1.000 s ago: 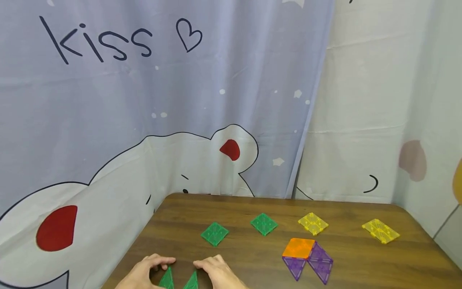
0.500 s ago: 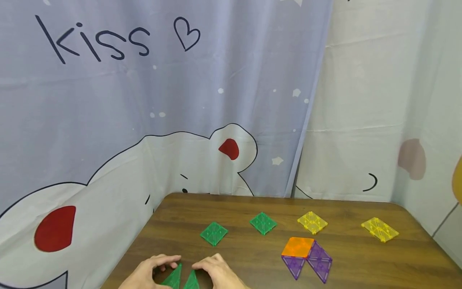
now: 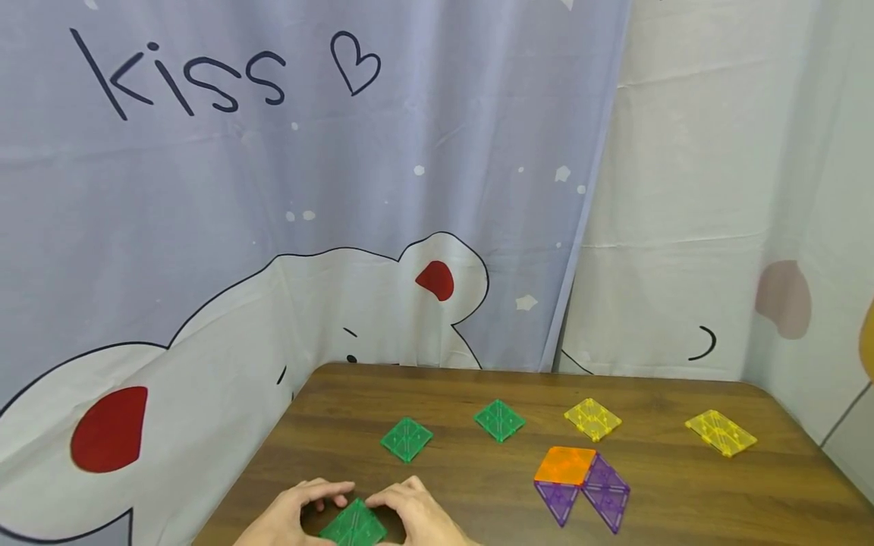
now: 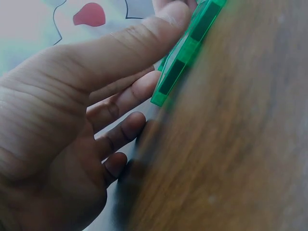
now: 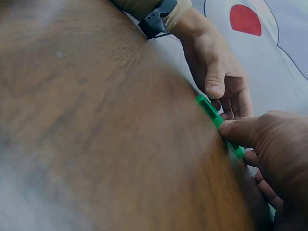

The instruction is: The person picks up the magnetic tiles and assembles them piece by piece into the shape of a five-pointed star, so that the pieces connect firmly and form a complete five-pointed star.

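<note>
Two green triangular magnetic tiles (image 3: 355, 525) lie edge to edge as one diamond near the front of the table. My left hand (image 3: 283, 517) pinches the left side with thumb and fingers, and my right hand (image 3: 423, 516) pinches the right side. In the left wrist view the thumb of the left hand (image 4: 72, 91) lies along the rim of the green tile (image 4: 178, 72), its lower fingers loosely bent. The right wrist view shows the green tile (image 5: 210, 109) low over the wood, with the right hand's thumb (image 5: 236, 132) on its edge.
Two green diamonds (image 3: 406, 440) (image 3: 499, 421) lie farther back on the wooden table (image 3: 464, 485). Two yellow tile shapes (image 3: 592, 420) (image 3: 721, 433) are at the back right. An orange square tile (image 3: 565, 465) touches purple triangular tiles (image 3: 605, 489). A printed curtain (image 3: 341, 189) hangs behind.
The two green triangles stood apart and now meet as a diamond. My left hand has moved right with its triangle; my right hand has barely moved.
</note>
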### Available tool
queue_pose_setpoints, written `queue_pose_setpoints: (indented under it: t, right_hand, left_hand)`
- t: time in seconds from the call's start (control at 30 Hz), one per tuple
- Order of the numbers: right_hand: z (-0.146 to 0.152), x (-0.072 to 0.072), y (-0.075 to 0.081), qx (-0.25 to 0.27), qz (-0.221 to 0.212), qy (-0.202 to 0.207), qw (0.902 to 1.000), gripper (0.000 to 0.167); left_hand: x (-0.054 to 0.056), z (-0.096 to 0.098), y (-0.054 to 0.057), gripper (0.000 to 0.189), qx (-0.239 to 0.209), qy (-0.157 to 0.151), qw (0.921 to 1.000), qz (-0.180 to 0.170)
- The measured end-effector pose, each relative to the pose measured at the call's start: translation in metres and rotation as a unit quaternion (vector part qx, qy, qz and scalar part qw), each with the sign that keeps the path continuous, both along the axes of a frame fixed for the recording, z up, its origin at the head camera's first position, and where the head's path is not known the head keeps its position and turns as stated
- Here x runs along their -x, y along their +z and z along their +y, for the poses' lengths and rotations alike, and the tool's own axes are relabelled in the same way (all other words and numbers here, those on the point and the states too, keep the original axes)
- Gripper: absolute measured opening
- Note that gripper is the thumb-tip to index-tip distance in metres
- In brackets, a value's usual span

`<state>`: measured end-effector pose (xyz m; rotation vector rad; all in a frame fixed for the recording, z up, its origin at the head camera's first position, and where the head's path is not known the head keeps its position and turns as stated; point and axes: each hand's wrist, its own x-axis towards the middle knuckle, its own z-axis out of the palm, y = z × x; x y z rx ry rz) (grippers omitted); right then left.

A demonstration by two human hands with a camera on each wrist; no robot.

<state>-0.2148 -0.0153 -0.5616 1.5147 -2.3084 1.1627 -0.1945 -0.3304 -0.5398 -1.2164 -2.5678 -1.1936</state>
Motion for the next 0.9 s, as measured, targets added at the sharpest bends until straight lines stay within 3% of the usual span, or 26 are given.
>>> queue_pose_setpoints:
  t: [0.17, 0.33, 0.5, 0.6, 0.77, 0.9]
  right_hand:
    - [0.001, -0.003, 0.003, -0.011, -0.024, -0.014, 0.9996, 0.057]
    - [0.004, -0.006, 0.009, -0.011, -0.082, -0.016, 0.9964, 0.059]
    - [0.009, -0.006, 0.018, 0.001, -0.130, -0.019, 0.9914, 0.062]
    - [0.015, -0.006, 0.023, 0.018, -0.145, -0.012, 0.9892, 0.066]
    - [0.033, -0.003, 0.032, 0.042, -0.168, -0.034, 0.9843, 0.068]
    - [0.057, 0.003, 0.046, 0.062, -0.170, -0.077, 0.9804, 0.069]
  left_hand:
    - [0.001, 0.001, 0.000, 0.072, 0.003, 0.006, 0.9998, -0.019]
    - [0.000, 0.001, 0.004, 0.071, 0.002, 0.008, 0.9992, -0.040]
    - [-0.003, 0.005, 0.015, 0.073, -0.015, 0.038, 0.9886, -0.145]
    - [-0.003, 0.012, 0.023, 0.077, -0.018, 0.078, 0.9811, -0.176]
    - [-0.003, 0.032, 0.037, 0.087, -0.002, 0.128, 0.9843, -0.122]
    - [0.003, 0.051, 0.047, 0.091, -0.002, 0.137, 0.9883, -0.067]
